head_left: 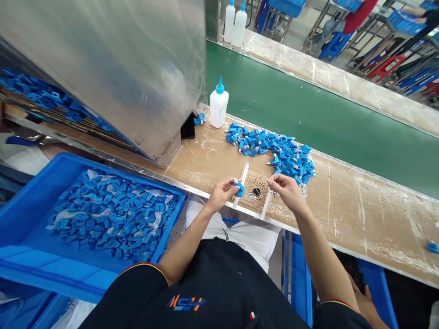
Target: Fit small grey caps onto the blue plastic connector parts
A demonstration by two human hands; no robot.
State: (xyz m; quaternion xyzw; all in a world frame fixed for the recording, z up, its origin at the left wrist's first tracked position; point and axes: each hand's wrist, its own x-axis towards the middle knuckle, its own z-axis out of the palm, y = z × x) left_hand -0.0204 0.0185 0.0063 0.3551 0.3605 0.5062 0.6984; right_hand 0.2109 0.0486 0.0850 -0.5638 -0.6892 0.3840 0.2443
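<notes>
My left hand [218, 196] is closed on a small blue plastic part [240, 189] with a whitish piece at its upper end, above the near edge of the workbench [199, 164]. To its right, my right hand [287, 192] has thumb and fingertips pinched together; what is between them, if anything, is too small to make out. Between the hands lies a speckled brown pad [259, 180] with a small black round piece [256, 191] on it, flanked by two pale strips. Just beyond my right hand spreads a pile of similar blue parts [291, 157].
A white squeeze bottle [218, 108] stands near a green conveyor belt [308, 109]. At left are a metal panel [137, 82] and a blue bin [20, 210] full of blue parts. Another person's hand [366, 301] shows at lower right.
</notes>
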